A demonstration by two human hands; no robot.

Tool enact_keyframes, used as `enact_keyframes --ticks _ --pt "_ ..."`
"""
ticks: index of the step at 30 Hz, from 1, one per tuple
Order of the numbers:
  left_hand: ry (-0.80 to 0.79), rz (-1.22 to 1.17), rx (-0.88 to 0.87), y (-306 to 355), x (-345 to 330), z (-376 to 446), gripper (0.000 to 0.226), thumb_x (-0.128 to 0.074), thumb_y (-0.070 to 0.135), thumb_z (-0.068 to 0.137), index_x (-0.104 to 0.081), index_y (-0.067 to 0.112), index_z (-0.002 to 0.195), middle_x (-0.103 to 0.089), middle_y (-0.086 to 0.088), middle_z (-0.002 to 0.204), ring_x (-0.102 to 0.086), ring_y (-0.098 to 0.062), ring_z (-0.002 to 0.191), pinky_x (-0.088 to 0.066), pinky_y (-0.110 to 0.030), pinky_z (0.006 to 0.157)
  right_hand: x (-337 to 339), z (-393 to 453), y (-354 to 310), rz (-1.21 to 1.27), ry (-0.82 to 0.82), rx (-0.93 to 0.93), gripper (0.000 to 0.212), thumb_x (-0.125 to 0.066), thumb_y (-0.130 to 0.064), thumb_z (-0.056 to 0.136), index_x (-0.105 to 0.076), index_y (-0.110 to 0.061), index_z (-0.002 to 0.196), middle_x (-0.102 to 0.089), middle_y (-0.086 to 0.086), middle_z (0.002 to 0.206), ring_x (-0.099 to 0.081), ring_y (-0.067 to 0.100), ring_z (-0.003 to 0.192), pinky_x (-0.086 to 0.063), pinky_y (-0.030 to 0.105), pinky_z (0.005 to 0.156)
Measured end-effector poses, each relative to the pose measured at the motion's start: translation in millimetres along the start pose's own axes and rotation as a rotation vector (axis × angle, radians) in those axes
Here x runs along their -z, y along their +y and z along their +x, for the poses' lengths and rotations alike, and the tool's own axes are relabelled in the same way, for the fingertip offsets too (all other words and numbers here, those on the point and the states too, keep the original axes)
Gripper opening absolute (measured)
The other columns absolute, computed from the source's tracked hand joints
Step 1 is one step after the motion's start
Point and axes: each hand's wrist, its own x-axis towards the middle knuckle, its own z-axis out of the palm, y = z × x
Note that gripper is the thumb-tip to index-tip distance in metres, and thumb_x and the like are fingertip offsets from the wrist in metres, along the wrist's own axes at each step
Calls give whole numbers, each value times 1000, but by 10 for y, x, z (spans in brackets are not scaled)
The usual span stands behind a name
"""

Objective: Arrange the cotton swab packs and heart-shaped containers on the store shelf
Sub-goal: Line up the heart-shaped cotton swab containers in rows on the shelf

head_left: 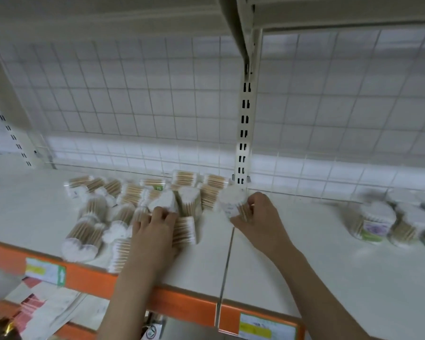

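On the shelf [268, 253] — left grip [157, 222] grasping 1 swab pack [163, 201] | right grip [258, 212] grasping 1 heart-shaped container [231, 201]

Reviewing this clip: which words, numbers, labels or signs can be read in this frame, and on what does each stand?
No text is legible.
Left shelf-edge price tag: white arrow on green, words blurred.
Right shelf-edge price tag: blurred.
Container label: blurred.
Round prohibition sign below shelf: wording unreadable.
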Motion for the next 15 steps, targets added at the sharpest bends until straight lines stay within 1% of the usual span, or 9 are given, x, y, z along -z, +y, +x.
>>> enact_keyframes --ticks 3,5,7,9,11,12,13,14,15 --pt "-2 -14 -7 -22 -12 -2 57 -59 32 81 -37 28 134 -37 -3 135 -38 -29 124 -30 -38 103 148 -15 142 82 87 -123 36 -76 -28 71 -47 -11 84 -57 5 90 -55 18 79 -38 22 59" --pt "-29 -20 -9 -35 -14 -5 59 -59 39 81 -37 30 134 -40 -2 136 -36 -31 125 -30 -40 104 235 -54 220 86 95 -187 36 -77 -27 70 -47 -11 85 -59 6 91 -57 20 80 -43 28 62" --pt "-34 -56 -5 -41 7 -26 63 -61 48 76 -42 30 134 -46 -3 134 -38 -34 125 -30 -44 103 309 -110 286 77 81 -224 35 -76 -24 71 -47 -12 85 -60 7 91 -57 21 79 -44 33 65" --pt "-55 -130 3 -2 101 -64 70 -50 65 68 -47 34 130 -48 -3 129 -42 -34 121 -32 -44 102 361 -160 341 65 31 -254 33 -76 -22 73 -46 -12 85 -60 7 89 -55 20 76 -42 30 63" --pt "-78 -258 -42 72 191 -95 74 -31 73 55 -47 43 121 -44 -1 114 -50 -31 111 -40 -39 96 391 -197 387 53 -17 -292 34 -74 -23 75 -46 -9 89 -61 10 89 -53 21 74 -40 30 60" --pt "-93 -327 -66 115 227 -96 72 -32 72 55 -45 43 120 -39 2 108 -53 -29 106 -43 -36 92 395 -207 408 56 -24 -309 36 -74 -25 75 -47 -7 91 -62 10 89 -55 24 76 -40 30 59" --pt "-118 -376 -85 158 244 -85 68 -43 67 60 -44 40 123 -36 3 106 -54 -27 104 -45 -33 87 398 -217 428 62 -27 -321 37 -74 -26 75 -47 -7 92 -63 10 90 -59 26 80 -41 30 60" --pt "-139 -400 -98 211 251 -63 67 -57 57 68 -40 32 128 -36 2 108 -54 -27 105 -44 -31 83 401 -223 435 68 -25 -325 37 -74 -26 75 -48 -7 93 -63 8 90 -61 26 85 -42 30 61" --pt "-146 -408 -105 268 249 -32 67 -64 47 73 -36 24 129 -39 -1 113 -54 -27 107 -42 -30 81 405 -231 435 67 -25 -327 36 -74 -26 76 -49 -8 94 -64 6 91 -62 25 88 -43 29 62"
